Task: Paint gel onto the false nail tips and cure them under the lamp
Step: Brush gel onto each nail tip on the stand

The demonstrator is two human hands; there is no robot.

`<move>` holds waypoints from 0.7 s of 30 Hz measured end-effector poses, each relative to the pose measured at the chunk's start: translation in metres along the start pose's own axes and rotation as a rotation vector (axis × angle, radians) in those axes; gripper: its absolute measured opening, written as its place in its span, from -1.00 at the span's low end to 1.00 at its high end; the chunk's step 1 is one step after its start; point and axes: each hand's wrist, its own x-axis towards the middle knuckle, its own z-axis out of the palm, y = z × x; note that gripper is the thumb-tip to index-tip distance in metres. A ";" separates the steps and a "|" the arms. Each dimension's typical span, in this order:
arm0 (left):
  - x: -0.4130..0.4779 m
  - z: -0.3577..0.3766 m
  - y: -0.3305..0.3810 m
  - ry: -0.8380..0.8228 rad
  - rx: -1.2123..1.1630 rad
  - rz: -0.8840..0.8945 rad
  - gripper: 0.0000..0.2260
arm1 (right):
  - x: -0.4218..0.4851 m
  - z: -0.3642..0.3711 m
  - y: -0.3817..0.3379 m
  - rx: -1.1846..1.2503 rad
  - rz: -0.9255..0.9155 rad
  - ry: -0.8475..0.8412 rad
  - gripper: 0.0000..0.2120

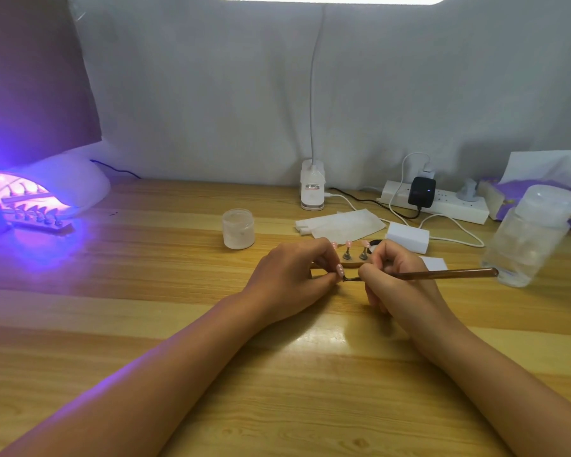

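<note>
The left hand (290, 275) pinches a pink tip (340, 269) in a narrow grip, low over the table (178, 291). The right hand (396, 285) grips the brush (442, 274), bristles at the tip. An unsteady stroke could flood gel over the edge onto skin, and the right hand could knock the stand (355, 263) just behind. The lit lamp (63, 179) stands well apart, far left.

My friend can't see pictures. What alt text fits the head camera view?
The left hand pinches a pink false nail tip while the right hand paints it with a brush. A curing lamp glows purple at far left.
</note>
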 end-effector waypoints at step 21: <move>0.000 0.001 -0.002 0.022 0.017 0.011 -0.91 | 0.003 0.000 0.005 0.039 -0.053 -0.062 -0.90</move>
